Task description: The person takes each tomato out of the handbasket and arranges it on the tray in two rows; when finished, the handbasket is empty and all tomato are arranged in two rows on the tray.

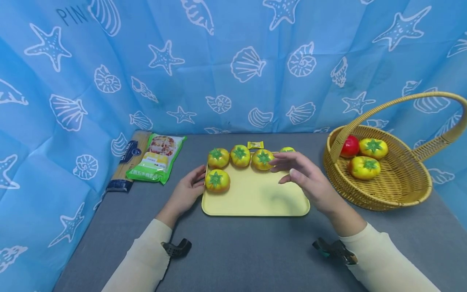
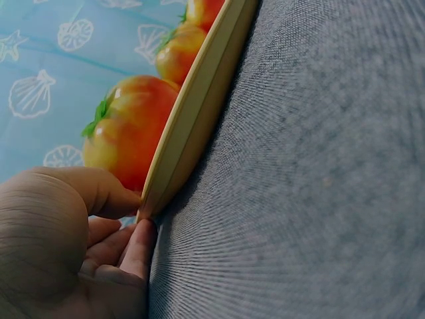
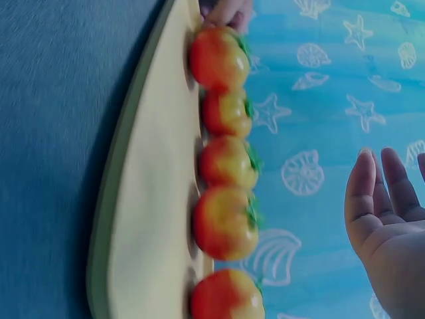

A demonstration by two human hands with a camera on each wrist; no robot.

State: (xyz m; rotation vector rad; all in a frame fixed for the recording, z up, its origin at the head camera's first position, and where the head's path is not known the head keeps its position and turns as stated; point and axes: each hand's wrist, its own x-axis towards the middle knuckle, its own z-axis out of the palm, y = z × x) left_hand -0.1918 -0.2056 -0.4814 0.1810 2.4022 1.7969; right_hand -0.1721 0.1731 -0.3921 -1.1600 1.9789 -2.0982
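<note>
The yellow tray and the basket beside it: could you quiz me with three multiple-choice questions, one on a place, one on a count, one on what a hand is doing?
1. Where does the wicker basket stand?
A. to the right of the yellow tray
B. on the tray
C. to the left of the tray

2. How many yellow tomatoes lie in the basket?
A. none
B. two
C. five

3. What is the left hand doing?
A. resting flat in the middle of the tray
B. holding a packet
C. gripping the tray's left edge

Answers:
1 A, the head view shows the basket on the grey table past the tray's right side.
2 B, two yellow ones lie there beside one red one.
3 C, the left wrist view shows thumb and fingers pinching the rim, while the right hand hovers open above the tray.
</note>
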